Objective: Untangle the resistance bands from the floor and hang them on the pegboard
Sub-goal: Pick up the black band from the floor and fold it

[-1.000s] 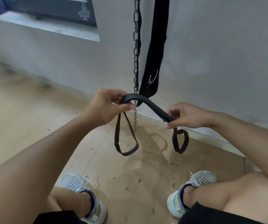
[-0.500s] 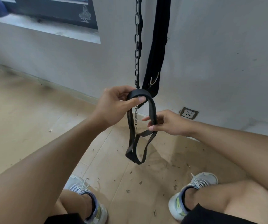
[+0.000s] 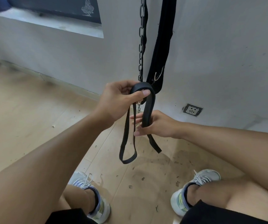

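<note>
Band (image 3: 148, 109), a black padded strap with thin webbing loops at its ends, is bent into an arch and held in the air at the centre of view, above the wooden floor (image 3: 33, 113). Left hand (image 3: 122, 98) pinches the top of the arch between thumb and curled fingers, probably so the loops hang free and show any twists. Right hand (image 3: 154, 124), at 5 o'clock from it, clasps the padded leg lower down, steadying it. Hanging against the wall at 12 o'clock are a chain (image 3: 141, 46) and a wide black belt (image 3: 162, 46). No pegboard is in view.
</note>
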{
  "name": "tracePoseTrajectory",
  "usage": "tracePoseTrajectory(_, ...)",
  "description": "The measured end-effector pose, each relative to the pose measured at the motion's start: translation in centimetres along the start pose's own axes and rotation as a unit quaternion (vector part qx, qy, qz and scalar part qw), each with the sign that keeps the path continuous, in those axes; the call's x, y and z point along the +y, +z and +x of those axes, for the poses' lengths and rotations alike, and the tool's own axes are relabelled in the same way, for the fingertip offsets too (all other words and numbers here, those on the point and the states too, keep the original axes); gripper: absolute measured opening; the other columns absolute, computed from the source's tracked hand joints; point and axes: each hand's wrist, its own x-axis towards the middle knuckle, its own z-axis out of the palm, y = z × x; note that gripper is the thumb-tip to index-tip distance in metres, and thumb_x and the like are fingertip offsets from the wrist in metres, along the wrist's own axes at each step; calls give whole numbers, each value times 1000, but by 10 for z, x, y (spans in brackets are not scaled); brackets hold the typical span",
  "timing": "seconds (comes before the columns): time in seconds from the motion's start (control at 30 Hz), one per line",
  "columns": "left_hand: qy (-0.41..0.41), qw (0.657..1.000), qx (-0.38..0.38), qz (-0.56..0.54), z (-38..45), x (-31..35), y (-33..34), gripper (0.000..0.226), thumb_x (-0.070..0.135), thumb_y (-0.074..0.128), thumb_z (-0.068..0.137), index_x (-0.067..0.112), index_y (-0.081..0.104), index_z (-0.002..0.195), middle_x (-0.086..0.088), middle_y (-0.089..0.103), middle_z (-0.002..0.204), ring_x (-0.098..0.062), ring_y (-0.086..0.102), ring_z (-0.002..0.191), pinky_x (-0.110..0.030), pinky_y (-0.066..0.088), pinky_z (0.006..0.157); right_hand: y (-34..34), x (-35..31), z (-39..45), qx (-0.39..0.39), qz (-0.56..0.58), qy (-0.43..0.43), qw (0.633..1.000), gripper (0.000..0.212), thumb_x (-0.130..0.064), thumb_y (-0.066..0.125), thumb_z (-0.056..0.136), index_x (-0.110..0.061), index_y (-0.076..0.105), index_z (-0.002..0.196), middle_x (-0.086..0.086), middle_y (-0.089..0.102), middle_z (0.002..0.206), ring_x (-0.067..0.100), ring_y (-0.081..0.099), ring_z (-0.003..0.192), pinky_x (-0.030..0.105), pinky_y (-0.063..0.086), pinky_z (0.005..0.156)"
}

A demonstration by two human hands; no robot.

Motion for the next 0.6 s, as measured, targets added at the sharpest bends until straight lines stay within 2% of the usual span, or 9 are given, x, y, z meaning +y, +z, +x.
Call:
tracePoseTrajectory(0.07, -15, 1000, 2, -26, 0, 0, 0, 22, 18, 79, 86, 8, 75, 105, 1, 74, 79, -18, 72, 78, -38, 61, 87, 6, -1, 3, 23, 3, -16, 1000, 17, -28, 89, 80, -31, 79, 93, -3, 78, 113, 12, 73, 109, 37, 55, 103)
tracePoseTrajectory(0.17, -22, 999, 9, -48, 1, -1, 2, 26, 19, 80, 85, 5, 75, 106, -2, 74, 80, -20, 72, 80, -44, 60, 92, 14, 2, 6, 76, 0, -29, 997, 51, -36, 93, 73, -2, 73, 104, 16, 76, 112, 24, 76, 100, 41, 61, 95)
tracePoseTrajectory(0.23, -21, 998, 13, -50, 1, 0, 3, 26, 19, 80, 85, 3, 74, 106, -5, 73, 80, -20, 71, 79, -43, 60, 90, 19, 1, 7, 109, -23, -40, 993, 48, -34, 92, 76, 1, 71, 102, 18, 76, 99, 25, 75, 90, 35, 62, 87)
tracePoseTrajectory(0.33, -18, 999, 21, -46, 2, 2, 3, 24, 18, 81, 85, 4, 74, 104, -2, 73, 78, -17, 70, 77, -38, 59, 85, 24, 0, 8, 159, -51, -56, 984, 38, -39, 83, 84, -5, 72, 94, 14, 75, 91, 24, 74, 86, 42, 62, 86)
tracePoseTrajectory(0.43, -19, 998, 46, -37, 3, 4, 0, 22, 18, 82, 83, 9, 75, 102, 2, 74, 81, -15, 70, 80, -40, 61, 90, 25, -2, 9, 178, -52, -54, 981, 10, -23, 66, 98, -13, 70, 99, 6, 73, 101, 20, 70, 98, 39, 58, 95)
tracePoseTrajectory(0.5, -25, 997, 58, -33, 4, 6, -3, 18, 18, 82, 84, 11, 75, 99, 3, 73, 81, -14, 69, 80, -41, 60, 93, 23, 0, 8, 171, -44, -39, 984, 9, -19, 59, 100, -23, 67, 103, 1, 70, 107, 19, 67, 104, 40, 56, 99)
tracePoseTrajectory(0.6, -40, 996, 68, -39, 6, 7, -13, 13, 18, 79, 86, 12, 74, 97, 3, 71, 78, -13, 67, 79, -42, 59, 94, 12, 1, 9, 168, -67, -31, 983, 12, -22, 63, 95, -29, 68, 103, 0, 71, 103, 19, 70, 100, 47, 58, 96)
